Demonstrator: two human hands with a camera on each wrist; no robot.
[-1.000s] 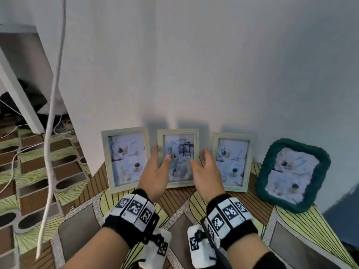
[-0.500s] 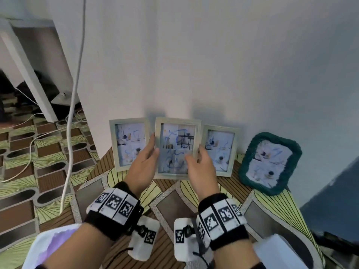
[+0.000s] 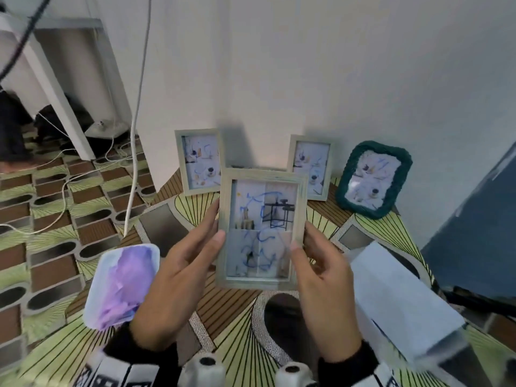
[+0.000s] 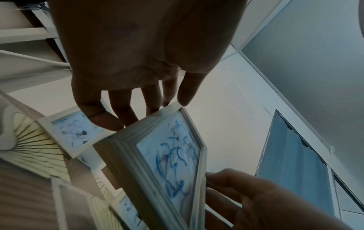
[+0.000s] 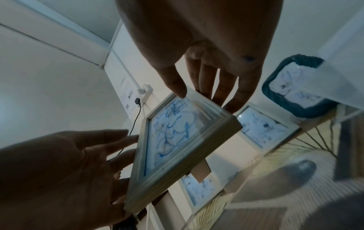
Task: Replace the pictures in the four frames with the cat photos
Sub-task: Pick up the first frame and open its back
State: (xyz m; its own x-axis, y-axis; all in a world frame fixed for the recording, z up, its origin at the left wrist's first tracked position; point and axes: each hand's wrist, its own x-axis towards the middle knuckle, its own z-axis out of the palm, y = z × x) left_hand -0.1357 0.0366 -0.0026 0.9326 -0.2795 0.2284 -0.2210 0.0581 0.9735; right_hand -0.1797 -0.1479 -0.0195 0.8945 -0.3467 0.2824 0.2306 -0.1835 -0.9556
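Note:
I hold a pale wooden picture frame (image 3: 261,227) above the patterned mat, its scribbled-over picture facing me. My left hand (image 3: 206,233) pinches its left edge, thumb on the front and fingers behind. My right hand (image 3: 307,241) pinches the right edge the same way. The left wrist view shows the frame (image 4: 167,155) under my left fingers (image 4: 126,115); the right wrist view shows it (image 5: 173,137) under my right fingers (image 5: 222,93). Against the wall stand a left wooden frame (image 3: 199,163), a right wooden frame (image 3: 311,169) and a dark green woven frame (image 3: 372,178). No cat photo is recognisable.
A white packet with purple contents (image 3: 122,283) lies on the mat by my left wrist. A white sheet or envelope (image 3: 396,297) lies by my right wrist. White cables (image 3: 136,107) hang and trail at the left, and a blue panel (image 3: 474,233) stands at the right.
Both hands took hold of the middle frame at the wall and brought it up and towards me. A gap now shows between the two wooden frames left standing.

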